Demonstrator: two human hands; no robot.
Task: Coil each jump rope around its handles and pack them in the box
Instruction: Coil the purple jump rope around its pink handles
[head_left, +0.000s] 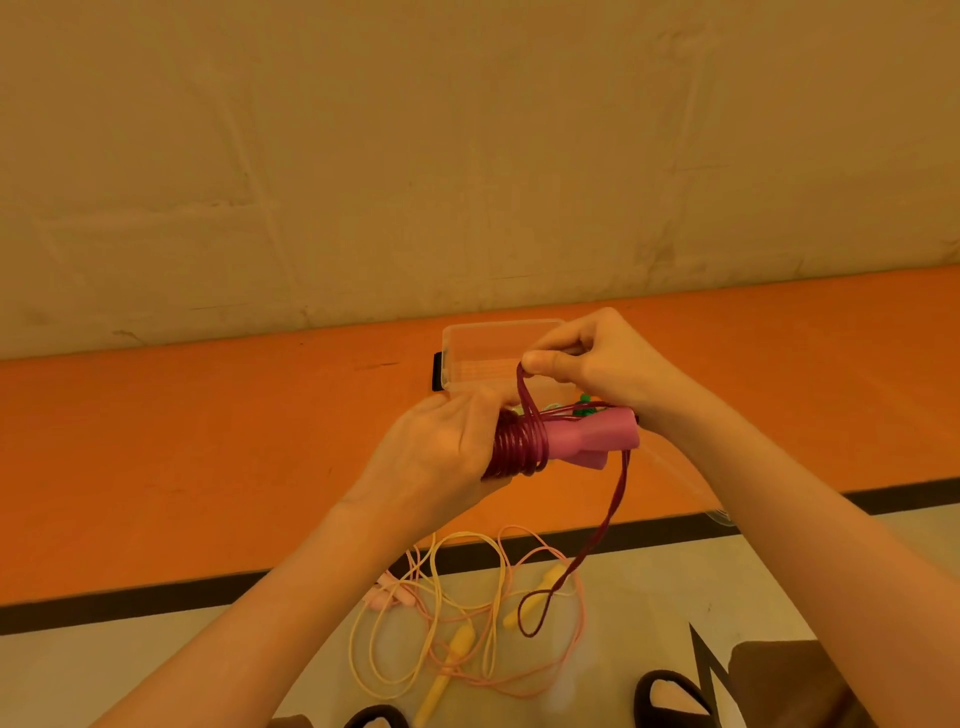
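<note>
A dark red translucent plastic jump rope (521, 446) is mostly coiled in tight turns around its paired pink handles (592, 439), with one loose loop still hanging below; this bundle is held just in front of the clear plastic box (485, 358) on the orange ledge (208, 441). The left hand (441, 449) grips the coiled end, while the right hand (597, 358) pinches the rope above the coil. Below the bundle, a yellow jump rope (447, 654) and a pale pink jump rope (571, 618) lie tangled and uncoiled on the floor.
</note>
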